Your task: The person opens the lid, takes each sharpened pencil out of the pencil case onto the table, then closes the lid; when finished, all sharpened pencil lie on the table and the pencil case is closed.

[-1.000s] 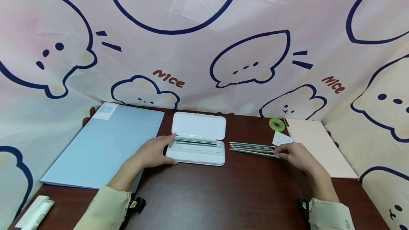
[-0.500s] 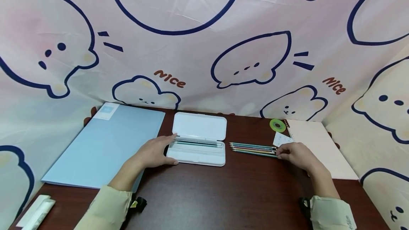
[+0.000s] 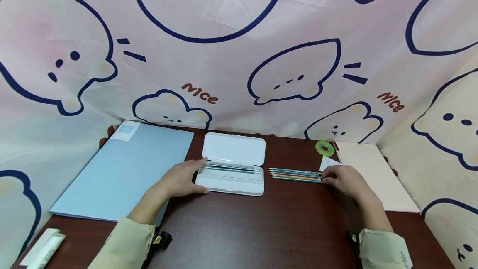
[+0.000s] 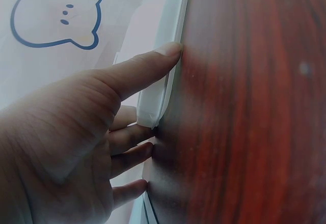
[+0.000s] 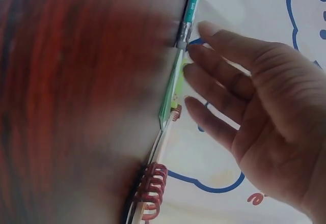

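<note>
My left hand grips the left end of an open white pencil case, thumb along its front wall and fingers at its left side and back. In the left wrist view the thumb presses the pencil case. Inside the case, teal pencils lie along the back by the hinge. My right hand pinches the right ends of several pencils lying side by side on the table, points to the left. In the right wrist view, thumb and index fingertips sit right at the end of a teal pencil.
A large light blue folder lies left of the case. Behind the right hand are a green tape roll, a small white card and a spiral notebook. White packages lie front left. A printed cloth stands behind the table.
The loose pencils have drawn closer together at the right hand, the nearest one shifting in towards the others. The left hand stays on the pencil case.
</note>
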A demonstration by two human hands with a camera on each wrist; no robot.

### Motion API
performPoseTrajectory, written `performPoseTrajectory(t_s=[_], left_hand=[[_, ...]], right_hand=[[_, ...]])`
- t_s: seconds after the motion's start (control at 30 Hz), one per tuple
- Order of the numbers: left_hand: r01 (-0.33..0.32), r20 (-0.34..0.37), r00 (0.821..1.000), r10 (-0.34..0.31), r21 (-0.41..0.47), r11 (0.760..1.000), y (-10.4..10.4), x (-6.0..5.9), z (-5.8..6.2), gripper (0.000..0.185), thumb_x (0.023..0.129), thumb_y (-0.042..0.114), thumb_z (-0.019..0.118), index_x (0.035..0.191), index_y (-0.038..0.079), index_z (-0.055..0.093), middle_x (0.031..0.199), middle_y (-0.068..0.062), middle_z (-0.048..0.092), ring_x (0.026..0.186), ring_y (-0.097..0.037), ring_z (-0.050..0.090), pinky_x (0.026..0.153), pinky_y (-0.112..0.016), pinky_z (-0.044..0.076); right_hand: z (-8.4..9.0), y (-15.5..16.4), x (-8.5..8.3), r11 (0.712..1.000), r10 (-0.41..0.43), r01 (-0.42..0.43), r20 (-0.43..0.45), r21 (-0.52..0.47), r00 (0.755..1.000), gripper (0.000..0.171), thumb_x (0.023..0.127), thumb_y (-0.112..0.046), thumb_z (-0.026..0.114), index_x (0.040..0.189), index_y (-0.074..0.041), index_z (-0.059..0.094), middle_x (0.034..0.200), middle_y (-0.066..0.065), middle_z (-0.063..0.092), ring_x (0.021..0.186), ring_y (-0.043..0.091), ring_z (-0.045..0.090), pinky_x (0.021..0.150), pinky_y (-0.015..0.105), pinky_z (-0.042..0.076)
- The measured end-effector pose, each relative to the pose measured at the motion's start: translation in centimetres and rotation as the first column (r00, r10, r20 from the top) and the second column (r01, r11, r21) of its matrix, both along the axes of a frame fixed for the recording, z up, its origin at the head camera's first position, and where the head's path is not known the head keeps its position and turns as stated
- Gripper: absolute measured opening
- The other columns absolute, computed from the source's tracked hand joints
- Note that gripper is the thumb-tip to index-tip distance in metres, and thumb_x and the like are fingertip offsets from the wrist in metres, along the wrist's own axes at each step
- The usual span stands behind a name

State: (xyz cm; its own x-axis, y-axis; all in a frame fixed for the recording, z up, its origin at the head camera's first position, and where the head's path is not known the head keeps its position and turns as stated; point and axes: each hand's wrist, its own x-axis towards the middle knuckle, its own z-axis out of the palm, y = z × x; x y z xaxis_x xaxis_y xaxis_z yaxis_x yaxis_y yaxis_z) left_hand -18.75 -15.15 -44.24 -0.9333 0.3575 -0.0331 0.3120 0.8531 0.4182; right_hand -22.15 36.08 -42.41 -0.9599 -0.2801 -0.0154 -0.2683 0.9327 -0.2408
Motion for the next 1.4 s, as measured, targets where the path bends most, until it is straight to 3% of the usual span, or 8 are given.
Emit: performPoseTrajectory(t_s=[0.13,0.23,0.5,0.67,0.83,1.0,1.13,1.4], left_hand=[[-0.003,0.006,1.000,0.003,-0.002,1.000,0.0,-0.2,0.0,0.100,0.077,0.051,0.085,0.156,0.009,0.040,0.150,-0.019,0.053,0.136,-0.039,0.052,0.109,-0.058,0.044],[0.002,0.003,1.000,-0.002,-0.001,1.000,0.1,-0.3,0.0,0.100,0.077,0.051,0.085,0.156,0.009,0.040,0.151,-0.019,0.053,0.137,-0.039,0.051,0.109,-0.058,0.043],[-0.001,0.007,1.000,0.001,0.001,1.000,0.2,-0.2,-0.1,0.101,0.076,0.051,0.086,0.156,0.009,0.040,0.150,-0.018,0.053,0.137,-0.038,0.052,0.109,-0.058,0.043],[-0.002,0.000,1.000,0.002,-0.005,1.000,0.3,-0.3,-0.1,0.100,0.076,0.051,0.085,0.156,0.009,0.041,0.149,-0.018,0.054,0.135,-0.038,0.053,0.109,-0.057,0.044],[0.001,-0.005,1.000,-0.001,-0.010,1.000,0.1,-0.2,-0.2,0.100,0.076,0.051,0.085,0.155,0.008,0.041,0.149,-0.018,0.054,0.135,-0.038,0.053,0.108,-0.057,0.044],[-0.002,-0.010,1.000,0.002,-0.009,1.000,0.0,0.0,-0.3,0.100,0.076,0.051,0.085,0.155,0.008,0.042,0.149,-0.018,0.054,0.135,-0.038,0.053,0.108,-0.057,0.044],[-0.010,-0.007,1.000,0.010,-0.015,1.000,0.0,0.2,-0.1,0.100,0.076,0.051,0.085,0.155,0.008,0.042,0.150,-0.017,0.054,0.136,-0.037,0.053,0.109,-0.056,0.044],[-0.030,0.002,1.000,0.030,-0.012,0.999,-0.1,0.6,0.3,0.099,0.077,0.050,0.086,0.155,0.008,0.042,0.151,-0.015,0.053,0.138,-0.035,0.051,0.111,-0.054,0.043]], right_hand=[[0.2,-1.2,0.1,0.993,-0.016,0.014,-0.010,-0.118,1.000,0.008,0.095,-0.023,0.071,0.098,-0.019,0.077,0.091,-0.005,0.074,0.084,0.014,0.059,0.079,0.040,0.051],[0.5,-3.0,0.0,0.981,0.027,-0.029,-0.013,-0.193,1.000,0.011,0.096,-0.023,0.071,0.104,-0.019,0.077,0.098,-0.003,0.075,0.088,0.015,0.059,0.078,0.037,0.050],[0.6,-8.7,-1.2,0.957,0.127,-0.129,-0.026,-0.260,0.992,0.014,0.095,-0.023,0.072,0.107,-0.019,0.078,0.106,-0.001,0.076,0.088,0.015,0.060,0.079,0.035,0.051],[1.1,-12.3,-1.4,0.949,0.161,-0.155,-0.001,-0.273,0.987,0.015,0.095,-0.023,0.072,0.108,-0.019,0.078,0.108,-0.001,0.077,0.094,0.015,0.062,0.084,0.038,0.052],[1.5,-15.6,-1.5,0.938,0.201,-0.187,0.021,-0.292,0.979,0.015,0.095,-0.023,0.072,0.108,-0.020,0.079,0.105,-0.005,0.077,0.089,0.013,0.061,0.081,0.034,0.052],[1.4,-18.1,-1.3,0.938,0.254,-0.235,0.045,-0.254,0.966,0.019,0.094,-0.021,0.073,0.112,-0.019,0.079,0.109,-0.005,0.076,0.090,0.012,0.062,0.082,0.035,0.054],[0.8,-19.2,-0.9,0.943,0.275,-0.255,0.071,-0.213,0.959,0.021,0.095,-0.022,0.072,0.114,-0.017,0.079,0.112,-0.004,0.077,0.101,0.013,0.067,0.091,0.038,0.056],[0.1,-19.7,-0.7,0.952,0.281,-0.260,0.130,-0.161,0.951,0.020,0.095,-0.018,0.071,0.113,-0.016,0.079,0.112,-0.002,0.077,0.104,0.017,0.069,0.092,0.041,0.056]])
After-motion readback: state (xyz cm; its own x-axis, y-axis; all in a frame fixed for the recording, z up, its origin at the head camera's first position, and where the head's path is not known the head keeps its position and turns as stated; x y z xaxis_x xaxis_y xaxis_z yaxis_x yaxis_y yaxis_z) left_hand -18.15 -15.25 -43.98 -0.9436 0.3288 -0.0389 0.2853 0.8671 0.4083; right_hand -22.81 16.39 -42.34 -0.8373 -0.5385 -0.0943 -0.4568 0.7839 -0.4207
